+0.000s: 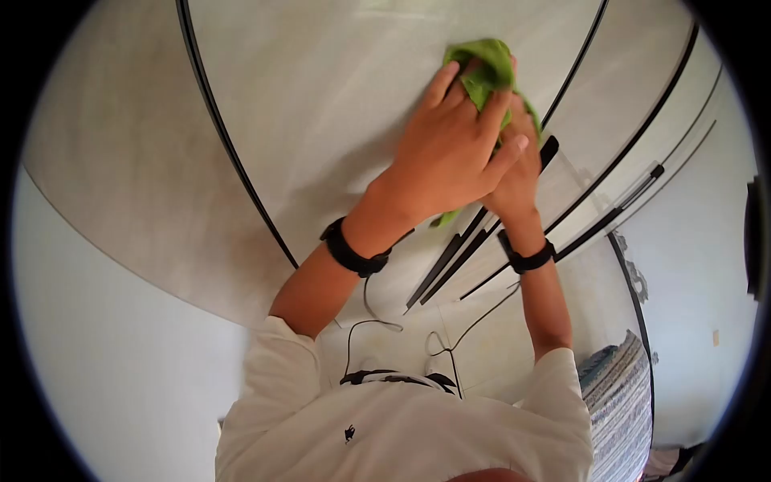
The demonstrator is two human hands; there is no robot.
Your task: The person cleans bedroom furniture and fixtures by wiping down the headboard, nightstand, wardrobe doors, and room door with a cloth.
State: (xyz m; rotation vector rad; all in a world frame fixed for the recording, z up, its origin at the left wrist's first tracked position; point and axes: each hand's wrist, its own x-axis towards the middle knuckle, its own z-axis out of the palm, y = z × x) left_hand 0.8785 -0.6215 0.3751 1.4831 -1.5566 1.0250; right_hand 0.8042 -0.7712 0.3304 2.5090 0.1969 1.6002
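A bunched green cloth (488, 66) lies between my two hands near the upper middle, against a pale panel (321, 88) with black edge strips. My left hand (446, 153) is in front, its fingers bent over the cloth. Behind it and to its right, my right hand (518, 173) is partly covered by the left one, with its fingers at the cloth too. A loose end of the cloth hangs below the left palm. Both wrists wear black bands.
Long black handles (450, 261) run down the panels below my hands. Farther right is another black handle (622, 210). Thin cables (377, 321) hang beside my body over the tiled floor. A striped textile (622, 394) is at the lower right, by a pale wall (699, 337).
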